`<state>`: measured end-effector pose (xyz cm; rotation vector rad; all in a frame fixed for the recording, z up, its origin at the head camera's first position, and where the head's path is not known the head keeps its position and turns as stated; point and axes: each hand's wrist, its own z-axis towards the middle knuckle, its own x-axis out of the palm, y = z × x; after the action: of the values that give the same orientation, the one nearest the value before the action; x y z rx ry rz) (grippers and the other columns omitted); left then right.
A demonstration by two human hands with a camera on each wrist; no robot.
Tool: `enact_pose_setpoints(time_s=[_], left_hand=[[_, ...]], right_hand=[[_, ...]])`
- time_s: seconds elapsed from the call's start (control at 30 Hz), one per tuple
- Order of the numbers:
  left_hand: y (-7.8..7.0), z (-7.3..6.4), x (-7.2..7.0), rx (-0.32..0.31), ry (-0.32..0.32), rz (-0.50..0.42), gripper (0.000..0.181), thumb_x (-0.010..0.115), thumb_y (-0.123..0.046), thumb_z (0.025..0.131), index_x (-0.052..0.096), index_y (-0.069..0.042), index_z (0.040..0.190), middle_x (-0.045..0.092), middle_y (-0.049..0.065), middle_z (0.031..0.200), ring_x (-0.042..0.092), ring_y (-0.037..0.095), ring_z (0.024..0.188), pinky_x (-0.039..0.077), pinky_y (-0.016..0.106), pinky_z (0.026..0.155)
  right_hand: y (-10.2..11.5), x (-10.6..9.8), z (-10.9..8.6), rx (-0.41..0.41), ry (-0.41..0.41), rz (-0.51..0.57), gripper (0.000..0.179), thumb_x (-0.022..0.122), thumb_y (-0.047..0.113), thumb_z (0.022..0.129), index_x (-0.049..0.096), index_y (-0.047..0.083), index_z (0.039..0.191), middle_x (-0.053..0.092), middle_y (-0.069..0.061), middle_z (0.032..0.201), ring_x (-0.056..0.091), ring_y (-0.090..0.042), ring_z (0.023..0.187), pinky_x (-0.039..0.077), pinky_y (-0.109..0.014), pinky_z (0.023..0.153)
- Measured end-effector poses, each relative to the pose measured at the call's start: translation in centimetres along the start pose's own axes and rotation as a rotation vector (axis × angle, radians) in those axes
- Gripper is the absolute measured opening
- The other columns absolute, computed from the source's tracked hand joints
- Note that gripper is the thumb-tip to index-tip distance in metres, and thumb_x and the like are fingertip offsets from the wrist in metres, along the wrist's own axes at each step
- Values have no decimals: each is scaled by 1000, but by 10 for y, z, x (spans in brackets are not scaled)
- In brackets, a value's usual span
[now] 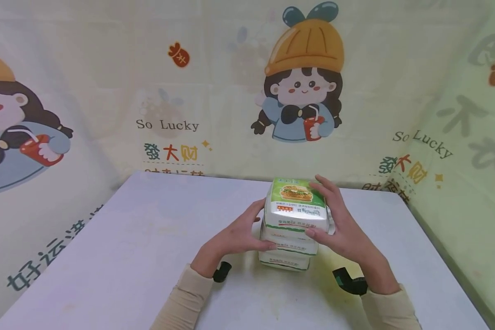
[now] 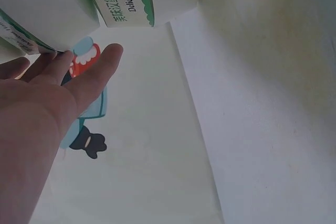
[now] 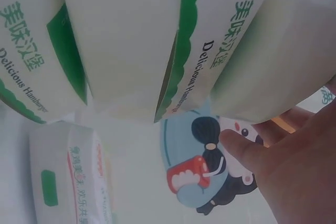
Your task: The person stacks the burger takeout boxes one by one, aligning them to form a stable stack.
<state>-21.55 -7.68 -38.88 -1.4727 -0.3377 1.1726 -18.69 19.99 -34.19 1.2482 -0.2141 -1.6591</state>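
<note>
Three white-and-green hamburger boxes are stacked in the head view. The top hamburger box (image 1: 297,197) has a burger picture on its lid and sits offset to the right of those below. My right hand (image 1: 346,233) grips its right side, thumb at the front lower corner and fingers along the far edge. At the left side my left hand (image 1: 237,233) holds it, the thumb lying in front of the middle box (image 1: 293,247). Under that is the bottom box (image 1: 284,262). In the left wrist view the fingertips (image 2: 55,61) touch a box's edge.
Another white box (image 3: 68,177) stands beyond the stack, mostly hidden in the head view. The white table (image 1: 119,256) meets a cartoon-printed cloth (image 1: 227,91) at the back and sides. Dark straps (image 1: 350,282) hang at both wrists.
</note>
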Motion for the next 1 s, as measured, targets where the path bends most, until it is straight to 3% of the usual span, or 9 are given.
enact_pose_setpoints(time_s=[0.33,0.4,0.5,0.63,0.83,1.0], left_hand=[[-1,0,-2,9,-1,-7,108,87,-33,74,16,-45,153,24,-18,156,27,7,144,32,50,117],[-2,0,-3,21,-5,-12,110,88,-33,73,13,-46,154,22,-19,157,25,6,145,32,51,117],[-4,-1,-5,41,-8,-18,112,88,-32,73,12,-46,154,21,-19,158,23,5,146,31,53,117],[-6,-2,-7,53,-5,-31,112,88,-31,72,13,-45,155,20,-20,158,21,5,147,30,55,118],[-6,-4,-13,69,-18,-13,116,88,-31,72,11,-33,159,16,-16,162,16,8,151,31,52,118],[-10,-5,-19,109,-52,0,118,89,-26,72,10,-33,159,15,-15,164,16,11,153,33,50,118]], right_hand=[[2,-1,-1,8,24,6,101,79,15,79,18,31,157,-2,4,167,23,-30,145,43,-18,98],[1,-2,-2,11,27,4,102,78,15,79,16,31,158,-3,4,167,22,-30,146,45,-26,100],[0,-2,-2,13,27,16,103,78,15,78,15,30,158,-3,4,167,20,-31,147,47,-49,102],[-2,-3,-3,6,23,41,104,78,14,77,15,28,158,-2,5,167,15,-34,148,38,-72,101],[-7,-6,-5,-34,8,79,102,75,13,77,16,23,159,2,2,166,16,-33,148,31,-74,104],[-14,-8,-4,-45,6,129,95,69,13,82,14,21,159,4,1,166,10,-17,151,23,-74,110]])
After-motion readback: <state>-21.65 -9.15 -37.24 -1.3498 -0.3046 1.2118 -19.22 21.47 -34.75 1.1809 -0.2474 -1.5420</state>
